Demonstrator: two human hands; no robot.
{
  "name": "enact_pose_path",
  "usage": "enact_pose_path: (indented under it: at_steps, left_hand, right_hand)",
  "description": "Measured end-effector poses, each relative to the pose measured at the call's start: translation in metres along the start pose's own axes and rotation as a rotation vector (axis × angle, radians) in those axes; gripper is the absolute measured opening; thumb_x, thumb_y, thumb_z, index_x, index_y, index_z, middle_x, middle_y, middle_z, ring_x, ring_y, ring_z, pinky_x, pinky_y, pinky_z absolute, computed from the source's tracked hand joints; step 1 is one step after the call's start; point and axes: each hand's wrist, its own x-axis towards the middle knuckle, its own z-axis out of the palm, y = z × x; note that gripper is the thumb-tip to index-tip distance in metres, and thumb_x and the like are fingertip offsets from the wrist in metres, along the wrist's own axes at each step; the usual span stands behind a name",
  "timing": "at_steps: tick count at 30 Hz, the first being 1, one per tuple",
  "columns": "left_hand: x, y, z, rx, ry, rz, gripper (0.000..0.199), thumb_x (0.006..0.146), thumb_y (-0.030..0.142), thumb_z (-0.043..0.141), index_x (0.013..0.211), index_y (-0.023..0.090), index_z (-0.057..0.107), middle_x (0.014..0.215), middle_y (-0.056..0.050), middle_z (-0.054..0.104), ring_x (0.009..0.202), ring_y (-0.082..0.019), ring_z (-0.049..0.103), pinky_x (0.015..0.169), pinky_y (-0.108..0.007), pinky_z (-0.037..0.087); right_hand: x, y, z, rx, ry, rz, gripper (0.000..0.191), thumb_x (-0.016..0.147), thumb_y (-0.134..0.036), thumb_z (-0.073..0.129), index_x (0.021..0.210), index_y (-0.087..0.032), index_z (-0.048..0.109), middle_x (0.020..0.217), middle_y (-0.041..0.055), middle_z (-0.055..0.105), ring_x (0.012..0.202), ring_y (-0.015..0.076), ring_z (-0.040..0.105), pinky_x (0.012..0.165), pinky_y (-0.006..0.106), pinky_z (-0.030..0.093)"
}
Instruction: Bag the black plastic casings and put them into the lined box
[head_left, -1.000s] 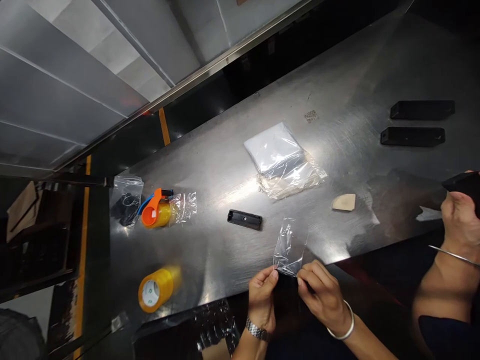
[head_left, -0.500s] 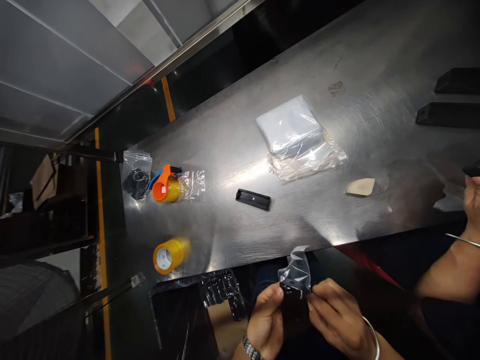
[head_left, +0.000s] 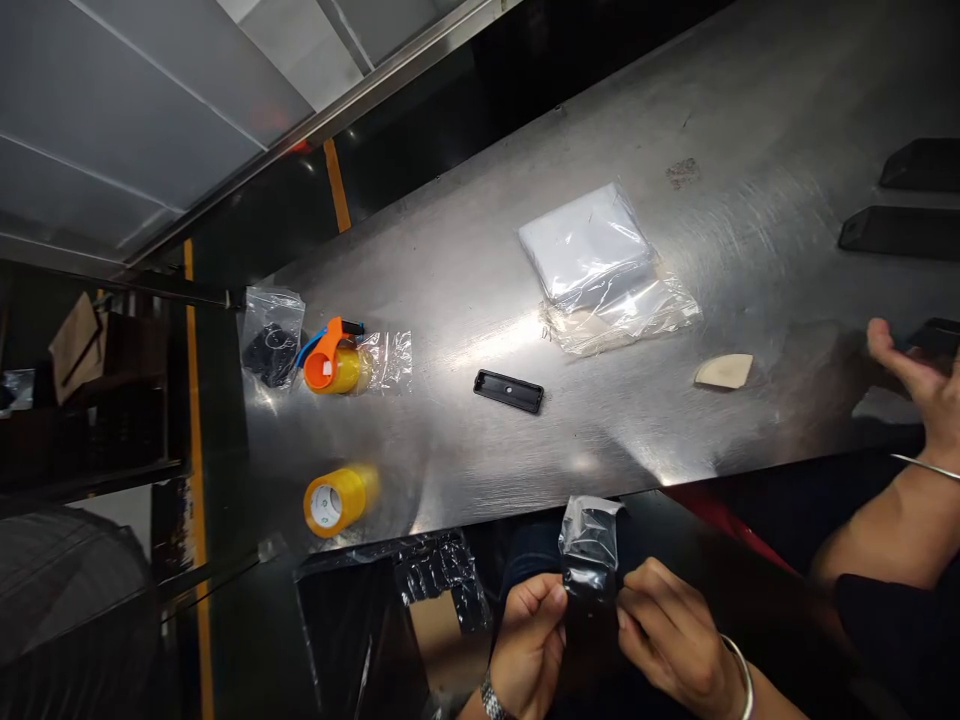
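Steel table [head_left: 442, 440] just beyond; clear bag [head_left: 590, 535] clamped between left hand [head_left: 529, 648], right hand [head_left: 675, 640].

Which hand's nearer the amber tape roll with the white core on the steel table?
Left. The left hand is right of and below the amber tape roll, off the table edge and not touching it; the right hand is farther right, beyond the left hand.

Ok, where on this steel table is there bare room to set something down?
Bare steel lies between the black bar and the yellow tape roll, and beyond the wrapped white pack. The left end is crowded: orange tape dispenser, bagged black part.
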Motion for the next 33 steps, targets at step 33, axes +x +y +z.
enact_pose_path:
  at_steps: [33]
  left_hand:
    - [-0.019,0.005,-0.026,0.893,-0.051,0.062,0.039,0.077,0.048,0.051,0.077,0.013,0.069,0.078,-0.006,0.060,0.072,-0.016,0.051,0.068,-0.027,0.041]
  right_hand:
    - [-0.001,-0.015,-0.005,0.645,-0.500,0.852,0.040,0.077,-0.055,0.050,0.085,-0.018,0.061,0.077,0.0017,0.057,0.070,0.0158,0.051,0.064,0.026,0.046]
